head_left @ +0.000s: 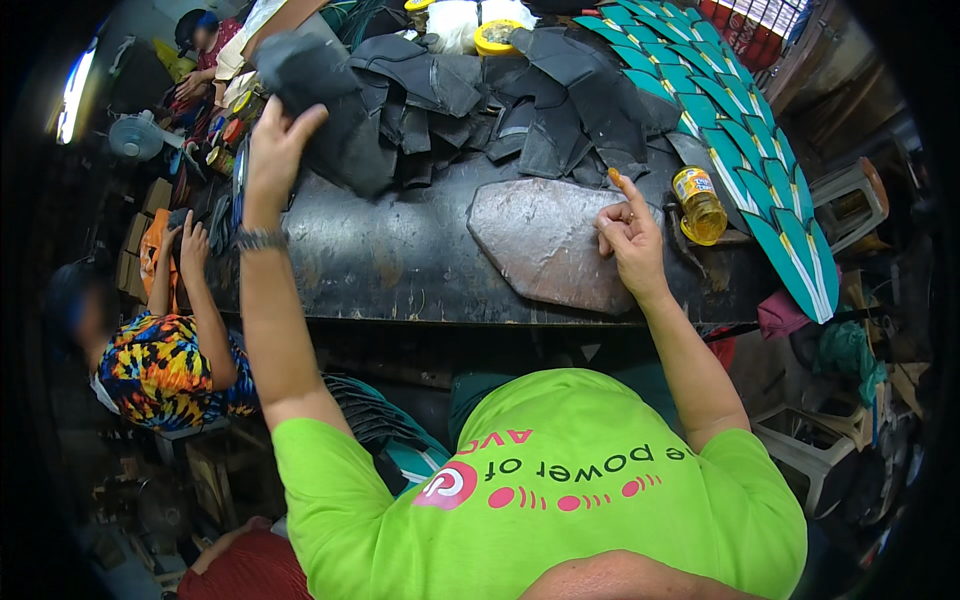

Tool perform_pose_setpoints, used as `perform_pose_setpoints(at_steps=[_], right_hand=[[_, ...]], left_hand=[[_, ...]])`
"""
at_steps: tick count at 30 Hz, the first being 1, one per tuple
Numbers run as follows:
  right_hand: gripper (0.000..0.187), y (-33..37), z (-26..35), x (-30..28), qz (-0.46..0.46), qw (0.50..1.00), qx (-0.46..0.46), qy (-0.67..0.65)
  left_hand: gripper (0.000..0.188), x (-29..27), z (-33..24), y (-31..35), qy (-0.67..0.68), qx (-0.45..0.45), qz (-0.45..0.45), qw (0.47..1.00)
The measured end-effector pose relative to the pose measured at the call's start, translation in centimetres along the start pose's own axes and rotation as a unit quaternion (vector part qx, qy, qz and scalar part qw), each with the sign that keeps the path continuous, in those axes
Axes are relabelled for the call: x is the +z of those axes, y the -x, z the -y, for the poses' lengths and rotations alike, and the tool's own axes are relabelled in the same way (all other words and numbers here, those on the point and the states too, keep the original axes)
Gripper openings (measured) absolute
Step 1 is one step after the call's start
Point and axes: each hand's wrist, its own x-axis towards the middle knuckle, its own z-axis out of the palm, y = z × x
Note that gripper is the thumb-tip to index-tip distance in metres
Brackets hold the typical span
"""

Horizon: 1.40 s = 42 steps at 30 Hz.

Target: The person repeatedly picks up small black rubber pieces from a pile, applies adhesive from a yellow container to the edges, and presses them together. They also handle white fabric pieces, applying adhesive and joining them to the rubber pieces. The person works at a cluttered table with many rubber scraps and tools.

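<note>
My left hand grips a black cut piece of sheet material at the left of the pile; the piece is smeared by motion, and some of my fingers are hidden. Over a flat, greyish-brown stone slab is my right hand, with its index finger stretched out and the other fingers loosely bent. An orange-brown blob sits on that fingertip. Nothing else shows in this hand. Many more black pieces lie heaped along the far side of the dark table.
A yellow-lidded jar lies right of the slab. Overlapping green pieces with white strips run down the table's right side. Other jars stand at the back. A co-worker in a colourful shirt sits at the left. White plastic stools stand at right.
</note>
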Motion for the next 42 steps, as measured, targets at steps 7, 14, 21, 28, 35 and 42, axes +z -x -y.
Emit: perform_pose_setpoints(at_steps=[7, 14, 21, 28, 35, 42], right_hand=[[0.065, -0.1, 0.0, 0.0, 0.000, 1.000, 0.004, 0.015], [0.063, 0.0, 0.1, 0.0, -0.011, 1.000, 0.017, 0.014], [0.062, 0.0, 0.1, 0.0, -0.004, 0.999, 0.008, 0.033], [0.062, 0.1, 0.4, 0.2, -0.003, 0.999, 0.009, 0.041], [0.067, 0.1, 0.5, 0.4, -0.015, 0.999, 0.020, 0.027], [0.068, 0.4, 1.5, 1.1, -0.001, 0.989, -0.050, 0.139]], left_hand=[[0.053, -3.0, 2.7, -9.7, -0.256, 0.009, 0.138, 0.957], [0.058, -3.8, 6.7, -15.4, -0.328, -0.072, 0.247, 0.909], [0.046, -3.7, 11.8, -16.6, -0.516, -0.068, 0.130, 0.844], [0.030, -2.7, 16.2, -14.7, -0.495, -0.019, 0.017, 0.868], [0.030, -0.2, 13.3, -7.7, -0.145, 0.093, -0.223, 0.959], [0.034, 17.0, 4.8, 13.6, -0.061, 0.108, -0.052, 0.991]])
